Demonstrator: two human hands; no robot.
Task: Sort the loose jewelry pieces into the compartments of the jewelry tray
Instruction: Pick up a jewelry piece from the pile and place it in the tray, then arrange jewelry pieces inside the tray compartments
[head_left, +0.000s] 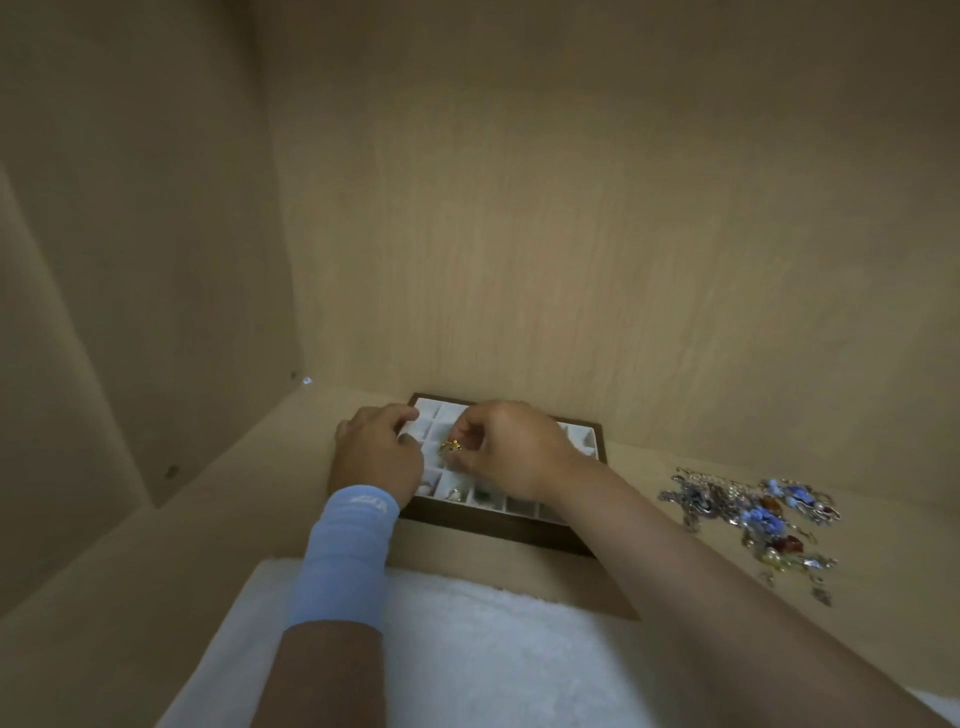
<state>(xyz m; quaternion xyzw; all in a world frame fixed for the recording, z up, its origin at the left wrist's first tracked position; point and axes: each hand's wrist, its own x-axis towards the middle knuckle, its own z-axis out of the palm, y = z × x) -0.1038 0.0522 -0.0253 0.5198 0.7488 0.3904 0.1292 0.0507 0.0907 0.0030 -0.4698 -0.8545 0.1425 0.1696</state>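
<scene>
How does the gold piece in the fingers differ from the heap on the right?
The gold piece is one item, pinched by the right hand above the tray; the heap is many tangled pieces lying loose beside the tray, untouched. The gold piece is yellow; the heap mixes silvery chains with blue and amber beads. Both are jewelry.

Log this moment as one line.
right hand: pinches gold piece over jewelry tray | left hand: rests on its left edge | loose jewelry pile: right of tray

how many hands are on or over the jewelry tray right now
2. The left hand grips the jewelry tray at its left edge; the right hand pinches a gold jewelry piece above its compartments. No other hand shows.
</scene>
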